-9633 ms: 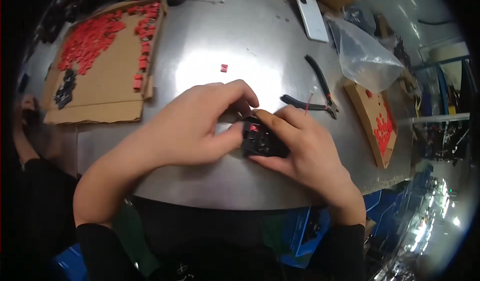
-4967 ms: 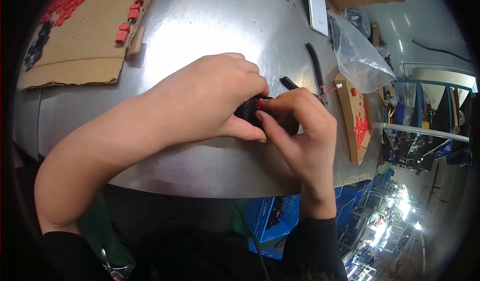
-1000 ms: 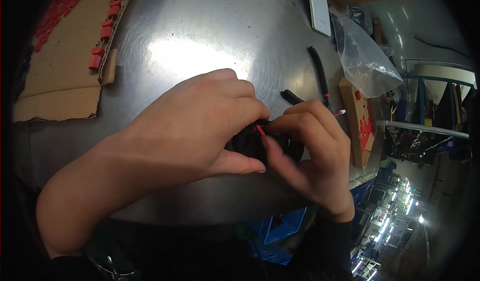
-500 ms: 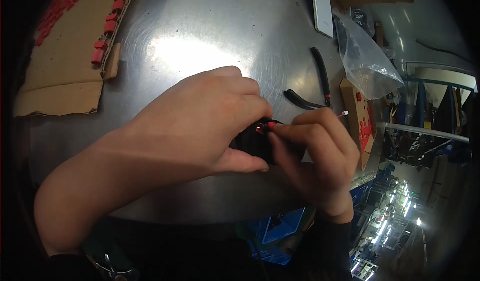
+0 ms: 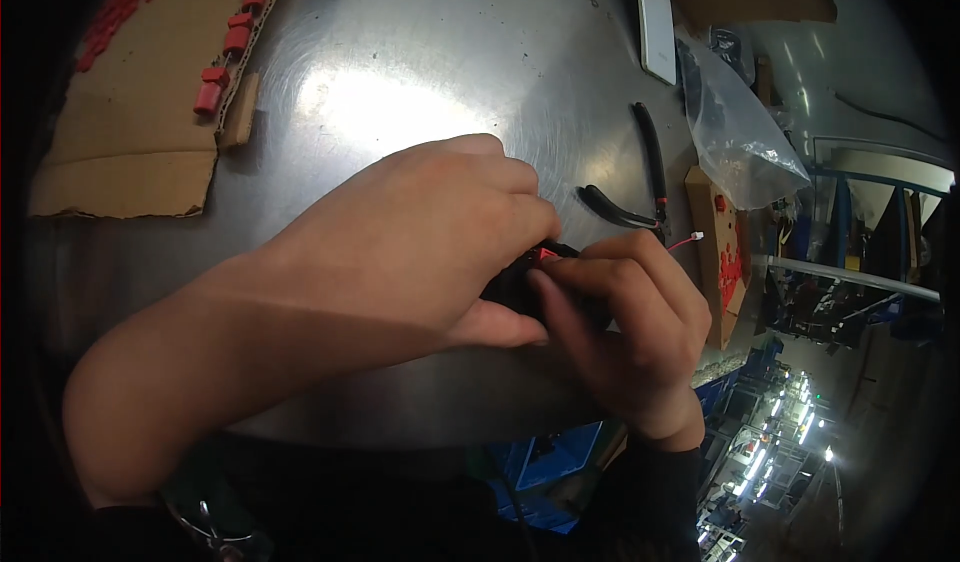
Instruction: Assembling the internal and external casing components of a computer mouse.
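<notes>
Near the front edge of the metal table, my left hand is closed around a black part, most of which its fingers hide. A small red piece shows at the top of that part, between my two hands. My right hand pinches with thumb and forefinger right beside the red piece. What lies between those fingertips is hidden. A thin red wire with a white connector sticks out past my right knuckles.
Black-handled pliers lie beyond my right hand. Further right are a white phone, a clear plastic bag and a cardboard box of red parts. Cardboard with red pieces lies left. Below the table edge sits a blue bin.
The view has shifted slightly. My right fingertips have moved a little down from the red piece, which shows a different shape now. My left hand keeps its hold on the black part.
</notes>
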The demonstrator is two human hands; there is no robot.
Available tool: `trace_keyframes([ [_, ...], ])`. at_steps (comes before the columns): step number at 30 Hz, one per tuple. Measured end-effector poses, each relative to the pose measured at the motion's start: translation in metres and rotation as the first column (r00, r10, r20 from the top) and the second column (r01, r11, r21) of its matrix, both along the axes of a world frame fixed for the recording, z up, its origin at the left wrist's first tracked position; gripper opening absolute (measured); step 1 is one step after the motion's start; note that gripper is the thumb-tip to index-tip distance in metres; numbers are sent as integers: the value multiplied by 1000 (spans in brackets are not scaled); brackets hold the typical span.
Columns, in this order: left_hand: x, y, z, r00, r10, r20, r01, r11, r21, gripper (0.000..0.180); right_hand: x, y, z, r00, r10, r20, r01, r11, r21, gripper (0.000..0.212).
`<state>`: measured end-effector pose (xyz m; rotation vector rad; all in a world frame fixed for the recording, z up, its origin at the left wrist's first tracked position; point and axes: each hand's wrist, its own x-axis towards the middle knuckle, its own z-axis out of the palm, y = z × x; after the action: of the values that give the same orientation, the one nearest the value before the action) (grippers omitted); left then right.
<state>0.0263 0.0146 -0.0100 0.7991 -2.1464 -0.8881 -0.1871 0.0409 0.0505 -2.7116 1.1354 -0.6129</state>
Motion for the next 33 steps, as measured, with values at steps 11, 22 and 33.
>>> trace_keyframes([
  [11,-1,-3,-3,1000,2,-2,-2,1000,-13,52,4,-1,11,998,-67,-20,70,968,240,21],
  [22,-1,-2,-5,1000,15,-18,-16,999,-52,50,0,-9,2,999,-17,39,10,984,177,19],
  [33,-7,-3,-4,996,42,78,-34,995,-95,50,6,-3,24,991,-3,-137,15,996,88,17],
])
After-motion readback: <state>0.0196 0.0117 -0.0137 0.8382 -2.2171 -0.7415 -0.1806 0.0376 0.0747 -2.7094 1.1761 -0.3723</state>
